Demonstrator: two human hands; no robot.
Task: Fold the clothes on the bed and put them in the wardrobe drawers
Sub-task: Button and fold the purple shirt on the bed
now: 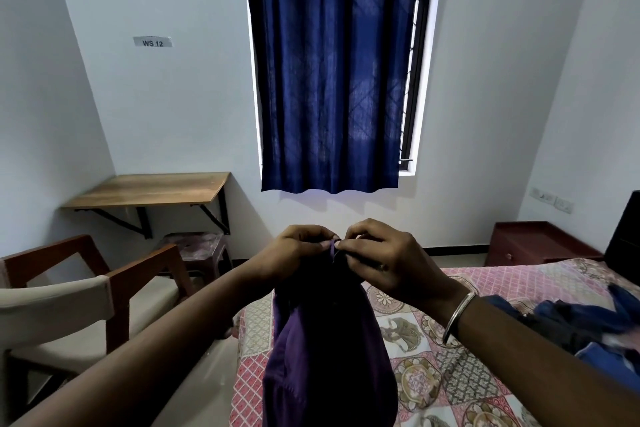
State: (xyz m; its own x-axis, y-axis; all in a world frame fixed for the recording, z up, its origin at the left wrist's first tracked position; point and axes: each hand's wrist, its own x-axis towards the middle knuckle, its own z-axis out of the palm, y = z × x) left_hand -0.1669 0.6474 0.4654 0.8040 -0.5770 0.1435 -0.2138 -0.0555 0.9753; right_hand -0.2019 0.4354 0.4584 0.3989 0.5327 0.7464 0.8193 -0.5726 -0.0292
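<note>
A dark purple garment (322,350) hangs in the air in front of me, above the near left corner of the bed (433,374). My left hand (294,251) and my right hand (381,260) are raised close together and both pinch its top edge between thumb and fingers. The cloth drops down from that edge in a bunched column past the bottom of the view. A heap of blue and dark clothes (585,326) lies on the patterned bedspread at the right. The wardrobe is out of view.
A wooden armchair (69,291) stands at the left beside the bed, with a plastic stool (197,246) and a wall-mounted wooden desk (149,189) behind it. A dark red bedside cabinet (530,244) sits by the far wall. A blue curtain (332,73) covers the window.
</note>
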